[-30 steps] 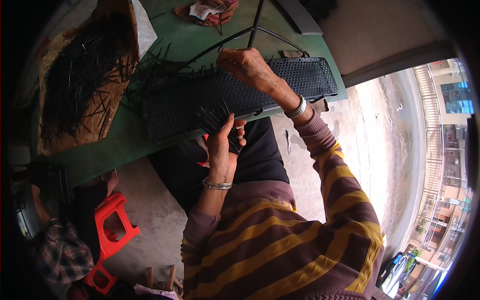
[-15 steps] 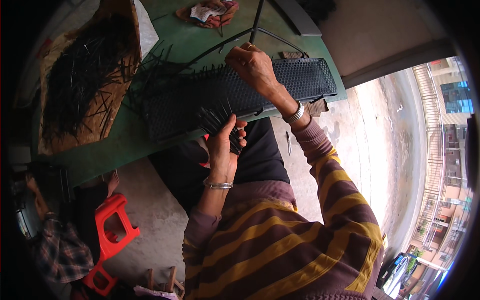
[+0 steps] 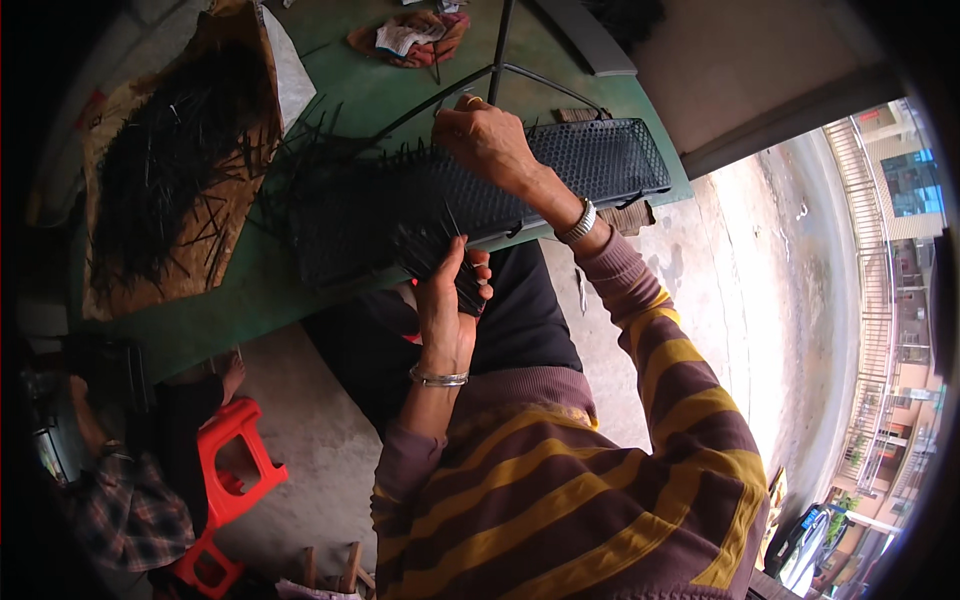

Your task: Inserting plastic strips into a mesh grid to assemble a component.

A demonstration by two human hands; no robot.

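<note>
My left hand (image 3: pixel 446 305) is wrapped round a bundle of thin black strips (image 3: pixel 422 250), whose ends fan out over the near edge of a long black perforated tray (image 3: pixel 600 160). Above the tray's far edge is my right hand (image 3: pixel 488 142), its fingertips pinched together. Whether a strip lies in that pinch is too small to tell. A row of thin black strips (image 3: pixel 405 157) sticks up along the far edge, left of the right hand. The tray lies slantwise on a green table (image 3: pixel 220 318).
At the left, an opened cardboard box (image 3: pixel 215 255) holds a heap of black strips (image 3: pixel 170 170). A black metal rod frame (image 3: pixel 497 70) stands behind the tray. Cloths (image 3: pixel 415 40) lie at the back. Lower left, another person in a checked shirt (image 3: pixel 140 510) is near a red stool (image 3: pixel 240 450).
My right hand has shifted slightly left along the tray's far edge. The left hand keeps its hold on the bundle, nearly in place.
</note>
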